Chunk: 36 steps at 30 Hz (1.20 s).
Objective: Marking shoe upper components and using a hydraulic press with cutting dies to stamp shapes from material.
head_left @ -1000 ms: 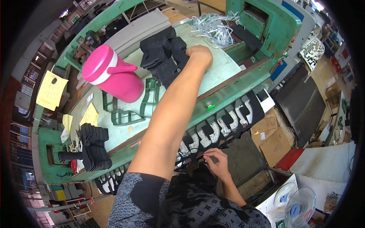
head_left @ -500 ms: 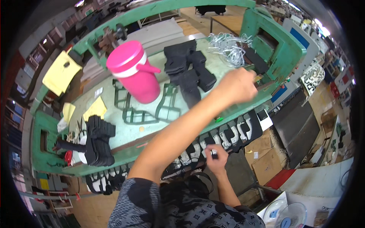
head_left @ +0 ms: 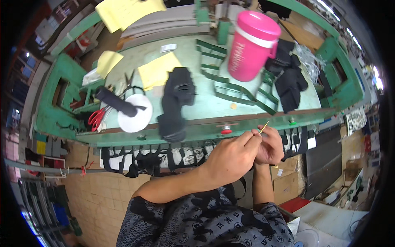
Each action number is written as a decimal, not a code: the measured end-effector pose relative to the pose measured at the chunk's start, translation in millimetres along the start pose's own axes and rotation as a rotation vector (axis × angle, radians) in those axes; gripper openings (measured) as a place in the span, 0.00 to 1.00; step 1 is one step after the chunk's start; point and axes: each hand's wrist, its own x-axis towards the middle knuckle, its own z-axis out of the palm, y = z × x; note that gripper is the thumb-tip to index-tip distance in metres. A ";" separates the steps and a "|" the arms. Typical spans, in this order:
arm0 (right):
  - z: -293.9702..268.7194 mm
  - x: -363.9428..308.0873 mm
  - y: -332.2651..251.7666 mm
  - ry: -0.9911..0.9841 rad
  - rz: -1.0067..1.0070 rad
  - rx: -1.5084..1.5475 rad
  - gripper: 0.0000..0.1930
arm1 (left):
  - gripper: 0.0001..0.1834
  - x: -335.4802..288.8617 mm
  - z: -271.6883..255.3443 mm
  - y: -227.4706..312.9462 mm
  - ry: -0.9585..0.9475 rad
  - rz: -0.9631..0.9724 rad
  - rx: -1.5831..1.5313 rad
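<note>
My left hand [head_left: 236, 155] and my right hand [head_left: 269, 147] meet at the front edge of the green table, fingertips touching. Between them a thin yellow stick [head_left: 264, 126] points up to the right, seemingly pinched in the left fingertips. The right fingers curl in beside it, and what they hold is hidden. Beyond the hands lie green metal cutting dies [head_left: 234, 91] and a pink jug [head_left: 249, 51] with a white band. A stack of black cut pieces [head_left: 176, 103] is to the left, and more black pieces [head_left: 288, 78] sit right of the jug.
At the left are black-handled scissors [head_left: 131, 82], red-handled scissors [head_left: 96, 119], a black roll [head_left: 117, 103] on a white disc [head_left: 135, 119], and yellow sheets [head_left: 158, 73]. Clear plastic strips [head_left: 308, 61] lie at the far right. Black-and-white pieces [head_left: 185, 155] hang below the table edge.
My left hand has come back from the table's far right side to meet my right hand. The right hand has risen slightly. The view has swung left.
</note>
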 end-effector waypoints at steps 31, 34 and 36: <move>191.2 125.8 -43.6 -0.999 1.248 0.576 0.06 | 0.26 -54.9 -100.4 -178.5 0.493 -0.157 -0.422; 202.3 129.0 -43.1 -0.954 1.162 0.534 0.02 | 0.26 -67.4 -91.4 -182.0 0.526 -0.113 -0.443; 203.5 132.0 -43.0 -1.013 1.088 0.468 0.02 | 0.27 -70.8 -92.7 -188.4 0.537 -0.103 -0.367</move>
